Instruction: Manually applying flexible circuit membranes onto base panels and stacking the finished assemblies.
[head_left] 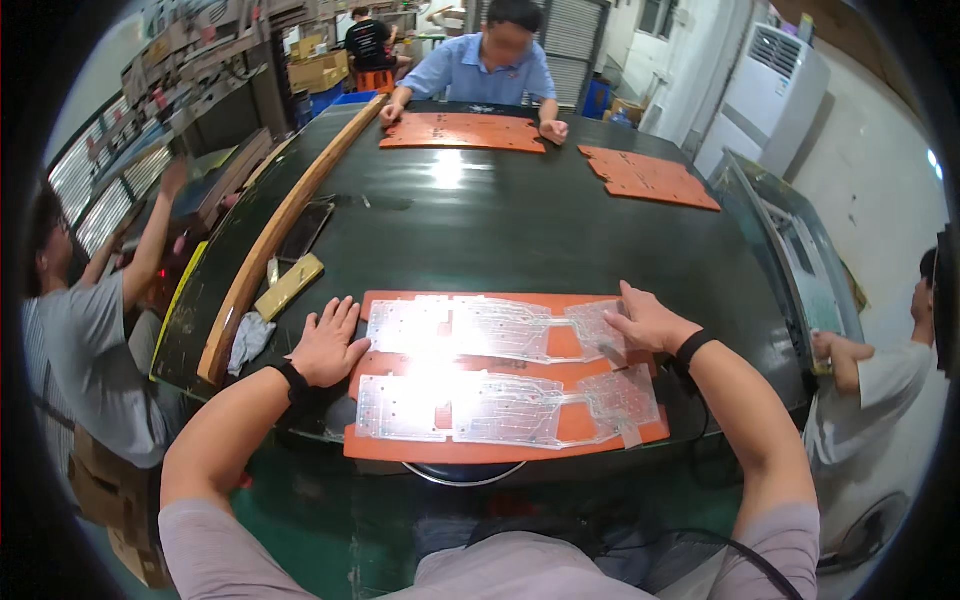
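An orange board (500, 452) lies on the dark green table (480, 230) right in front of me. Two clear plastic film sheets lie on it, an upper one (480, 328) and a lower one (500, 408). My left hand (328, 345) rests flat with fingers spread on the table at the board's left edge. The fingers of my right hand (648, 322) press on the right end of the upper film. Both wrists wear black bands.
A person across the table touches another orange board (462, 132); a third board (648, 177) lies at the far right. A long wooden strip (280, 235), a yellow block (288, 286) and a white rag (246, 340) sit left. Two people work at the sides.
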